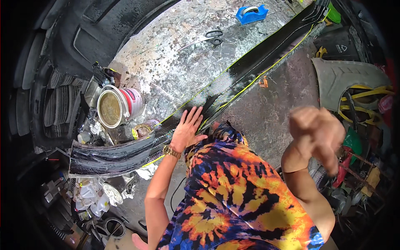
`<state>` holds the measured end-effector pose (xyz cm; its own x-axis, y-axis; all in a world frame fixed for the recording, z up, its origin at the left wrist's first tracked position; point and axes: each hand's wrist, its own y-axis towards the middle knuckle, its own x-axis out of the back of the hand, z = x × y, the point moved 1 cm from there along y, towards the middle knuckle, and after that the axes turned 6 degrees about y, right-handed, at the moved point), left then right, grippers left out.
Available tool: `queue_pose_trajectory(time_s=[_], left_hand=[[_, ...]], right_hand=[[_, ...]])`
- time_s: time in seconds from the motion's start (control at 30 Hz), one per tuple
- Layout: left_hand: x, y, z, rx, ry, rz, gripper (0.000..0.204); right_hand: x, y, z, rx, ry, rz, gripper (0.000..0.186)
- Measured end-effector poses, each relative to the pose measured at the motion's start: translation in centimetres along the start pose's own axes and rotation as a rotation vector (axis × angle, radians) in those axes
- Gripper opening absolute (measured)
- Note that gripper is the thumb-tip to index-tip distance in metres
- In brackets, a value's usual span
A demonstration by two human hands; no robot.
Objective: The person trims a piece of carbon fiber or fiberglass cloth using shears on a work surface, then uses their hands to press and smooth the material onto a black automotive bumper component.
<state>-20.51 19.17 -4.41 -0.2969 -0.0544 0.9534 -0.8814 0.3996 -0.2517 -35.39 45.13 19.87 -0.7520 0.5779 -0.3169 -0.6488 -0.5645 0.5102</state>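
Observation:
A long, narrow black carbon-fibre panel (249, 66) runs diagonally from the lower left to the upper right. Its surface is glossy and woven, and a thin yellow line follows its edges. My left hand (186, 130) lies on the panel's middle with the palm down and the fingers stretched out; a gold watch (171, 151) is on that wrist. My right hand (317, 135) is raised on the right, away from the panel. Motion smears its fingers, so whether it holds anything cannot be made out.
Scissors (214, 37) and a blue tape dispenser (251, 15) lie on the stained tabletop (162, 50) beyond the panel. At left stands an open can (111, 107). Orange scraps (263, 82) lie near the panel, and a grey curved part (348, 79) sits at right.

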Motion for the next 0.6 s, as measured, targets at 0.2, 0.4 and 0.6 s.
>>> queue_pose_trajectory(time_s=[0.2, 0.4, 0.6], left_hand=[[0.0, 1.2, 0.6, -0.122, 0.048, 0.035, 0.081], [-0.3, 0.9, 0.8, -0.182, 0.137, 0.021, 0.081], [-3.1, -0.6, 1.3, -0.150, -0.027, -0.081, 0.073]], right_hand=[[-5.9, 1.1, 7.2, 0.385, 0.070, 0.266, 0.011], [-10.5, -0.8, 5.9, 0.547, 0.158, 0.059, 0.010], [-12.5, -2.3, 3.0, 0.402, 0.153, 0.281, 0.022]])
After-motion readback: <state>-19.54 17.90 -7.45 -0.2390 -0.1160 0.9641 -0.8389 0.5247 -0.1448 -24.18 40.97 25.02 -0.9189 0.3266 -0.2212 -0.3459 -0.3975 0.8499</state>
